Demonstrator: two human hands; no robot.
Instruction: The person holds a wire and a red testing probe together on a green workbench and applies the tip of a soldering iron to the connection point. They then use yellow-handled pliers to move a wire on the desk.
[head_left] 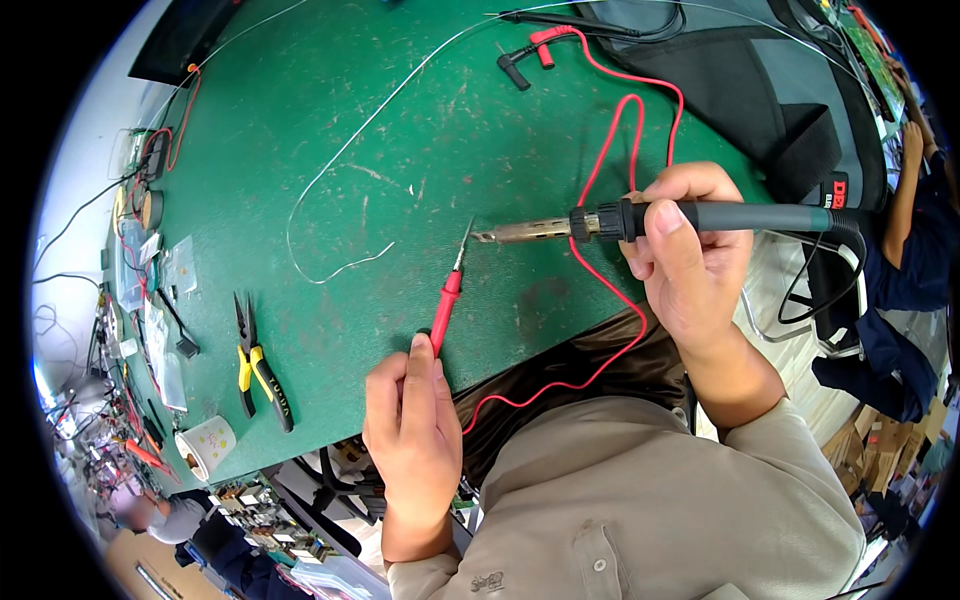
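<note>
The left hand (412, 430) is pinching a red probe (445, 312), with the fingers around its lower end, and its thin metal tip points up and away from the person. The probe is held over the near part of the green counter (500, 150). The right hand (700, 255) is grasping a soldering iron (605, 222), just to the right of the probe. The iron lies nearly flat from side to side, and its hot-end tip is right by the probe's metal tip; I cannot tell if the two touch. A red wire (641, 322) loops to the right of the probe. Past the probe, on the far side, are a red plug (546, 52) and a black plug (514, 70). A big gray and black bag (730, 90) is far to the probe's right and beyond it. A thin silver wire (360, 262) curls to the probe's left. Farther left of the probe are pliers (258, 368) with yellow and black handles, and a paper cup (212, 446) tipped over.
</note>
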